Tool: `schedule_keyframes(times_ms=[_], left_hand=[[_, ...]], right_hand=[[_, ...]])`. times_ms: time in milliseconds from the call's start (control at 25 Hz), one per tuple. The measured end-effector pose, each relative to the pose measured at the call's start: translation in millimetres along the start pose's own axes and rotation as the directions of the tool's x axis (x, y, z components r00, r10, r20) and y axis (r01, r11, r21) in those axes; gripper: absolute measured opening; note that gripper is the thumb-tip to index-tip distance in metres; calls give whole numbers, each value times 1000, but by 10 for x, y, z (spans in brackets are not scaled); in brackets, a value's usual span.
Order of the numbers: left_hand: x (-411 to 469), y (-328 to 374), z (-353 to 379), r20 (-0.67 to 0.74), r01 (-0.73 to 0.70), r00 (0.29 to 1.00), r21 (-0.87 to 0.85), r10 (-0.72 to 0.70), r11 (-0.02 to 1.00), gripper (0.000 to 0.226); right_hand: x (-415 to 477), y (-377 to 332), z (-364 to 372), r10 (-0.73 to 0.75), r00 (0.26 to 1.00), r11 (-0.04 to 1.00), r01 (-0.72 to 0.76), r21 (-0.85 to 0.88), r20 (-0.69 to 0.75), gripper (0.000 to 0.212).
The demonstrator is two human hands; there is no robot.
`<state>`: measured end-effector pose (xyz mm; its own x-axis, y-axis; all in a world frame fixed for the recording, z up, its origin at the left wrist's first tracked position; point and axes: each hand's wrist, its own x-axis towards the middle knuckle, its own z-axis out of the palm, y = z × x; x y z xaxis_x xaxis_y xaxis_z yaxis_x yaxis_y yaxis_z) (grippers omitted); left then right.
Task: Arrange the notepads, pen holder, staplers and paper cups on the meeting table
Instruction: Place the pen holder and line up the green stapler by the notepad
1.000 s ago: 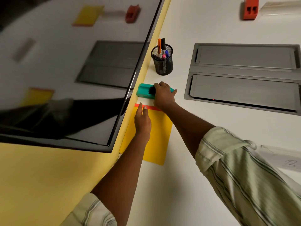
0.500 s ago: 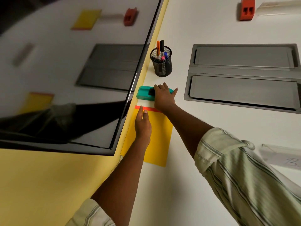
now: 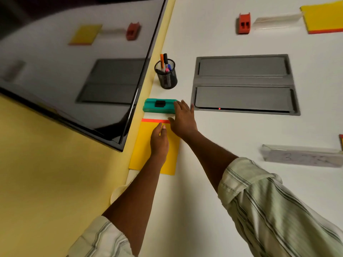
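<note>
Both hands lie flat, fingers straight, gripping nothing — the left hand (image 3: 159,143) pressing the yellow notepad (image 3: 141,151) at centre frame, the right hand (image 3: 183,121) touching the green stapler (image 3: 151,108) just above it — so squaring this setting seems underway, a gentle nudge next.

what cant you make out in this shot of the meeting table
Head view throughout.
1. Writing on the clear plastic name stand: too blurred to read.
2. Pale round object: mostly hidden by the left forearm; cup or not, unclear.
3. Far yellow notepad with orange strip: cut off by the right frame edge.
4. Red-edged item at the right frame edge: almost wholly cropped.
</note>
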<state>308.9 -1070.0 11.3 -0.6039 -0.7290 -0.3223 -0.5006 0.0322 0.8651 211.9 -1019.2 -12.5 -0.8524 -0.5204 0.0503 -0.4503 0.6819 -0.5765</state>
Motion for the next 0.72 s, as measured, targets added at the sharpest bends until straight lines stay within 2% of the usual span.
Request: schedule_keyframes(times_ms=[240,560,720], left_hand=[[-696,7,163,62,-56,996,-15,57,998,39],[-1612,-141,-2,214,-69,975,30,61,997,41],[-1948,-199,-106,263,-65,963,45,51,997,44]], right_hand=[[-848,147,-436,100,994,989,-104,-106,-40,59],[-2179,86,-804,258,964,957,-264,-122,-64,51],[-2656,16,-888,327,934,934,-342,-101,-140,44]])
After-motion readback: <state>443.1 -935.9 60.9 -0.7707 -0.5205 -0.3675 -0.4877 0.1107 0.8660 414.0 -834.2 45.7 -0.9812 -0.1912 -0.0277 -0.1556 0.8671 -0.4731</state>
